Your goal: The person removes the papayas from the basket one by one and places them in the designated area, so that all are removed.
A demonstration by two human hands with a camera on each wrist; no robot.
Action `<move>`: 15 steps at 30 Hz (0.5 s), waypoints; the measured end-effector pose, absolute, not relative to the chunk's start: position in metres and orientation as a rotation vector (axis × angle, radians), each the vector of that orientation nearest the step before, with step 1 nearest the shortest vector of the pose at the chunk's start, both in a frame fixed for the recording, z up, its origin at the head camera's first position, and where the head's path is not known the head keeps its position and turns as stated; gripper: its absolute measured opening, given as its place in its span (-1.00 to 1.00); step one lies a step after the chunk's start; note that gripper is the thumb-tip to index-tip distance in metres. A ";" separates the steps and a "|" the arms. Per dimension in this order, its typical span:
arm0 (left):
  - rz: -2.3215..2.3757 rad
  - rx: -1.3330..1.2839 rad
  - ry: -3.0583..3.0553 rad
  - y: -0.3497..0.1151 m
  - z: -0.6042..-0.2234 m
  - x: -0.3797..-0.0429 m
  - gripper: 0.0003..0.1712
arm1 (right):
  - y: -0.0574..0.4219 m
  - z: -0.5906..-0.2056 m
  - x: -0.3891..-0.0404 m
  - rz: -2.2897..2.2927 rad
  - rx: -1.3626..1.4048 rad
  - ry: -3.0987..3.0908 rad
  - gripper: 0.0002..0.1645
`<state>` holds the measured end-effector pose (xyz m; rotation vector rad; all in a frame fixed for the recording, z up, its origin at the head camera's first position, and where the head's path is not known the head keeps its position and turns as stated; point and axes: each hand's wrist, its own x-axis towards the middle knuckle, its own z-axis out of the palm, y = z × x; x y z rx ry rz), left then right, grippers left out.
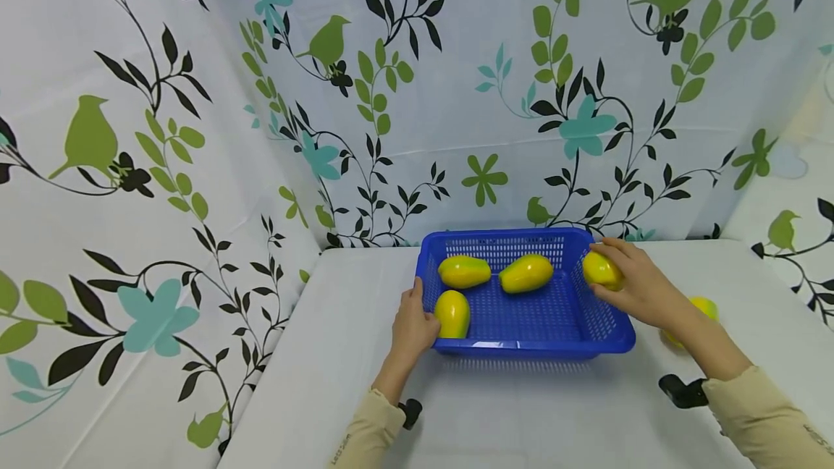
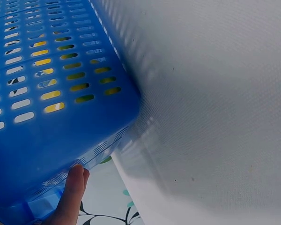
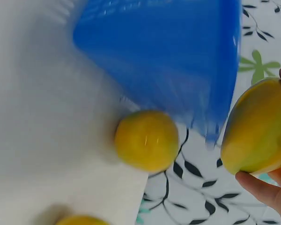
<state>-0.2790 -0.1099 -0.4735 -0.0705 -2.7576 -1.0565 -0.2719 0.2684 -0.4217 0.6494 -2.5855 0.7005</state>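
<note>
My right hand (image 1: pixel 637 286) grips a yellow-green mango (image 1: pixel 601 271) over the right rim of a blue plastic basket (image 1: pixel 521 344). In the right wrist view, fingers and thumb hold this mango from both sides, beside the basket's upper edge. My left hand (image 1: pixel 413 326) holds the basket at its left front corner, thumb over the rim and fingers along the outer side. Inside the basket lie three mangoes: one at the back left (image 1: pixel 464 271), one at the back middle (image 1: pixel 526 273) and one at the front left (image 1: pixel 452 315), close to my left thumb.
Right of the basket, a mango (image 3: pixel 146 140) rests on the white table (image 1: pixel 495 411), with another mango (image 3: pixel 82 220) nearer, cut by the frame edge. My right forearm partly covers them in the head view. A patterned curtain (image 1: pixel 456 93) hangs behind and at the sides.
</note>
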 end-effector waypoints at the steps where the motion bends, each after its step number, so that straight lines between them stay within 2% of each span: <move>1: -1.058 -0.071 -2.759 -0.110 -0.473 -0.279 -0.16 | 0.273 -0.421 -0.270 0.695 0.633 -2.594 -0.26; 15: -1.066 -0.076 -2.759 -0.110 -0.472 -0.280 -0.16 | 0.329 -0.435 -0.241 0.694 0.409 -2.668 -0.17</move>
